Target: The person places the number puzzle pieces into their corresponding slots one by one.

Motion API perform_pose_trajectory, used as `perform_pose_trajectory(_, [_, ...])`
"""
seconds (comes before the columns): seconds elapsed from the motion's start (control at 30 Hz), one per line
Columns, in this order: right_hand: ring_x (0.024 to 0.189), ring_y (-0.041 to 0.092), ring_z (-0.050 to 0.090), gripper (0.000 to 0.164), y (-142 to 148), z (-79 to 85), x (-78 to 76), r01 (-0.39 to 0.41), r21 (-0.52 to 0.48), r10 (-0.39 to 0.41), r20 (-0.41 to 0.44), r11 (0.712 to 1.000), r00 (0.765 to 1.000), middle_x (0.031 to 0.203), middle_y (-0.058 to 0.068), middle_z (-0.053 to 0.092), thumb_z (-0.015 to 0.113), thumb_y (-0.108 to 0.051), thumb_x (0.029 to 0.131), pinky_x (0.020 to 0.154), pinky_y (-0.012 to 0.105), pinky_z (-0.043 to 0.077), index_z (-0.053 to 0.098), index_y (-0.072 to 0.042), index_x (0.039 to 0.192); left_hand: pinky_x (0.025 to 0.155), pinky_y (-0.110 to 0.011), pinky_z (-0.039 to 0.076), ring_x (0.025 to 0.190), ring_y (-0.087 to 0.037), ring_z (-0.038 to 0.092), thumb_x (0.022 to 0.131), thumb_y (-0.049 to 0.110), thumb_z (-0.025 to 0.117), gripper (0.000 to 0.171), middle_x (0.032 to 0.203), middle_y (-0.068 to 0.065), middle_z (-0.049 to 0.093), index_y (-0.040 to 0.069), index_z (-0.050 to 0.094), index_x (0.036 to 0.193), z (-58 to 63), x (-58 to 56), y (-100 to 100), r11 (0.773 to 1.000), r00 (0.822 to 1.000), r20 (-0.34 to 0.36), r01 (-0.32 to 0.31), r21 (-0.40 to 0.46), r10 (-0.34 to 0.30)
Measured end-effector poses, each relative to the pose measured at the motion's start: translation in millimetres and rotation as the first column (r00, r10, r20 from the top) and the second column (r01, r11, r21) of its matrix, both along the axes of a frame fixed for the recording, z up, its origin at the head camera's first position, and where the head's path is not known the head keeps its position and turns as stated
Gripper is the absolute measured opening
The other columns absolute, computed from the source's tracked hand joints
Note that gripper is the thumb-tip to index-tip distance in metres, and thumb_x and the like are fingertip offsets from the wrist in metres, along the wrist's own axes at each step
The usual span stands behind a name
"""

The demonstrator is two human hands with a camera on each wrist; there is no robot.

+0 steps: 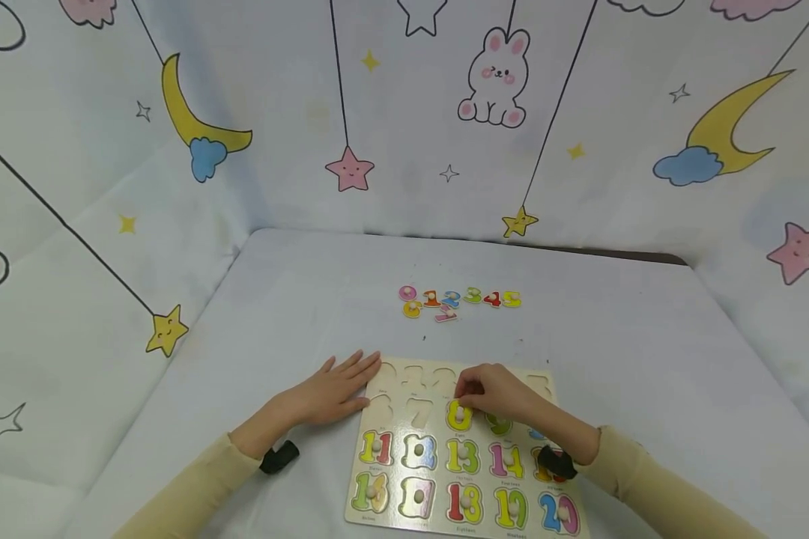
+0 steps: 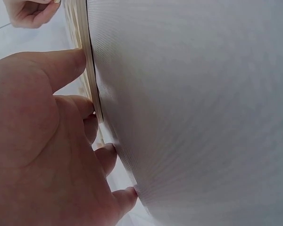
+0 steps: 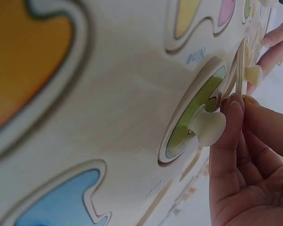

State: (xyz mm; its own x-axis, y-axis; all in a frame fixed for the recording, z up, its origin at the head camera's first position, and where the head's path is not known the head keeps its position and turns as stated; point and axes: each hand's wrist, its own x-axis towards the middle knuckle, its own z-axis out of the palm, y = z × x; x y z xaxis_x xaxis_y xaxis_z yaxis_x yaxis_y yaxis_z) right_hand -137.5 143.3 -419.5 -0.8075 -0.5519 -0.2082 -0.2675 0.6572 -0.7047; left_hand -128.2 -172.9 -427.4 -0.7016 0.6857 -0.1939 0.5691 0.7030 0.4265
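A wooden number puzzle board lies on the white-covered table. My right hand pinches the edge of the yellow number 8 piece between thumb and fingers. In the right wrist view that number 8 piece stands tilted up from the board, its knob facing outward. Close beside it sits the green number 9 piece in its recess. My left hand rests with extended fingers at the board's upper left edge; the left wrist view shows its thumb against the board's side.
Number pieces 11 to 20, such as the 13, fill the two lower rows. Bare recesses, like the 7 recess, show above. Several loose number pieces lie farther back on the table. A patterned cloth hangs behind.
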Motion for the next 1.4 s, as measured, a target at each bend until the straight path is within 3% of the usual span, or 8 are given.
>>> perform_pose_trajectory(0.23, [0.062, 0.011, 0.051, 0.011, 0.9, -2.0, 1.4, -0.008, 0.039, 0.011, -0.059, 0.999, 0.998, 0.070, -0.009, 0.053, 0.071, -0.009, 0.083, 0.053, 0.025, 0.046, 0.064, -0.016, 0.079, 0.104, -0.060, 0.010, 0.139, -0.031, 0.009, 0.099, 0.031, 0.046, 0.062, 0.154, -0.009, 0.014, 0.004, 0.021, 0.149, -0.4, -1.2, -0.5, 1.000, 1.000, -0.001, 0.004, -0.005, -0.004])
perform_pose_trajectory(1.4, [0.063, 0.010, 0.047, 0.019, -16.7, 2.1, 5.9, -0.051, 0.158, 0.075, -0.146, 0.986, 0.986, 0.068, -0.011, 0.050, 0.070, -0.004, 0.084, 0.056, 0.025, 0.043, 0.061, -0.016, 0.072, 0.104, -0.060, 0.011, 0.139, -0.030, 0.010, 0.099, 0.032, 0.047, 0.063, 0.154, -0.008, 0.015, 0.006, 0.021, 0.149, -4.9, -2.8, -2.3, 1.000, 1.000, -0.008, -0.001, -0.004, 0.001])
